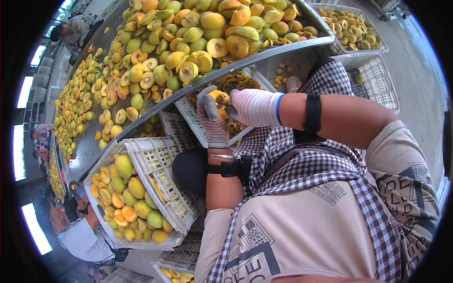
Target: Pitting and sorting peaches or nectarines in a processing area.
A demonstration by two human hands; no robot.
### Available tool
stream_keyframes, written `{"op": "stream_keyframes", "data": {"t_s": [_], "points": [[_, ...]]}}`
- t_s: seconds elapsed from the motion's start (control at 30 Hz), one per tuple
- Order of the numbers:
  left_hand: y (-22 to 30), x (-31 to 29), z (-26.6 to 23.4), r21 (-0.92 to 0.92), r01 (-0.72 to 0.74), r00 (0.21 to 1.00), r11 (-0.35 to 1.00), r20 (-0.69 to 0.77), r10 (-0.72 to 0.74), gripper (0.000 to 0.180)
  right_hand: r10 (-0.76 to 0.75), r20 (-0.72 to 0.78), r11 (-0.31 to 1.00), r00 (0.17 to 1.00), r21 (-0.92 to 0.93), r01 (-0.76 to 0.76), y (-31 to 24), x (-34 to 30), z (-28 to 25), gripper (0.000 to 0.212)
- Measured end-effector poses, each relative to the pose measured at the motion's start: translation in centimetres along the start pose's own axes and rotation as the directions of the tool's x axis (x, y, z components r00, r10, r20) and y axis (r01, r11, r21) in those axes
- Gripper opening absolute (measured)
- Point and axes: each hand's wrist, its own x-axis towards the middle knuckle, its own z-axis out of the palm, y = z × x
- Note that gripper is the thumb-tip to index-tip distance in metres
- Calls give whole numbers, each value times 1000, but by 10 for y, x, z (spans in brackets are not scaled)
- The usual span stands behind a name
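Over a white crate [198, 123] of dark yellow scraps, my two gloved hands meet in front of my lap. My left hand [212, 115], in a grey-tipped glove, is closed around a cut yellow peach [219, 96]. My right hand [255, 106], in a striped glove with a blue cuff, is closed against the peach's right side. Something small and dark shows at its fingertips, too small to name. Just beyond the hands, a metal-edged table [264, 51] carries a large heap of whole and halved yellow-green peaches [188, 35].
To my left a tilted white crate [163, 162] holds many peaches. At the far right stand a crate of peach halves [351, 28] and a nearly bare white crate [380, 82]. Fruit pieces lie on the floor near my shoe [293, 84]. Other people [87, 240] sit along the left.
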Motion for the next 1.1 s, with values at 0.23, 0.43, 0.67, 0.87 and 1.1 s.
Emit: {"op": "stream_keyframes", "data": {"t_s": [0.23,0.43,0.67,0.87,1.1], "points": [[-21,4,-17,-115,-94,995,989,15,97,40,152,-168,967,974,230,-111,-17,11,13,31],[-1,-3,-1,-167,-66,997,984,-56,57,45,236,-45,968,971,96,-231,-30,8,-3,37],[-16,7,-13,-353,11,999,936,-42,-27,47,125,151,960,981,-268,-81,-28,11,-15,35],[-6,6,-12,35,-139,990,990,-14,140,44,173,255,981,951,37,-189,-18,22,-11,31],[1,5,-1,-43,-190,981,981,-34,189,45,81,307,895,948,-442,67,-27,9,-17,26]]}}
